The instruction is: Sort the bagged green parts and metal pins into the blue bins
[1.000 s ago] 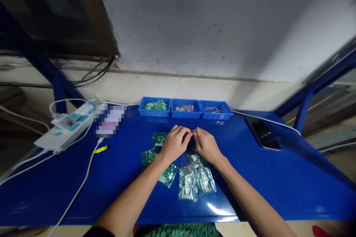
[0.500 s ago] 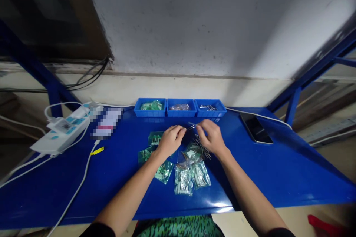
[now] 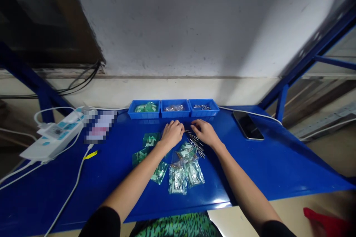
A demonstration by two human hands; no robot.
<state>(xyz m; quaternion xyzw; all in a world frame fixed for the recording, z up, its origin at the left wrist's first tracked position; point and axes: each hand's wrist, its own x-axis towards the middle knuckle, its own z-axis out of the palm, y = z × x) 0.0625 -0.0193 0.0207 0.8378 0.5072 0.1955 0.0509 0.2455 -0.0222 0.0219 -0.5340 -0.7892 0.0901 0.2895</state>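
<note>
my left hand [image 3: 172,133] is curling its fingers close together, with thin metal pieces [image 3: 188,131] showing at the fingertips; i cannot tell whether i am pinching them or only touching them. my right hand [image 3: 205,133] is hovering just across from it, thumb and fingers parting slightly, and i am seeing nothing between them. just below the right hand, loose metal pins [image 3: 197,145] are lying in a spread pile on the blue table [image 3: 258,170], partly beside a green-tinted bag [image 3: 187,150].

nearer me, two clear bags [image 3: 178,180] are lying side by side, pale and metal pieces showing inside. by my left forearm, more green bags [image 3: 151,140] are resting, also holding pieces. so several bags are already carrying contents, while the pins are lying outside them; whether any bag is complete or sealed, i cannot tell.

beyond my hands, three blue trays are standing in a row: the left tray [image 3: 144,115] is holding green-wrapped pieces, the middle tray [image 3: 175,114] clear packets, the right tray [image 3: 205,113] metal pins.
</note>
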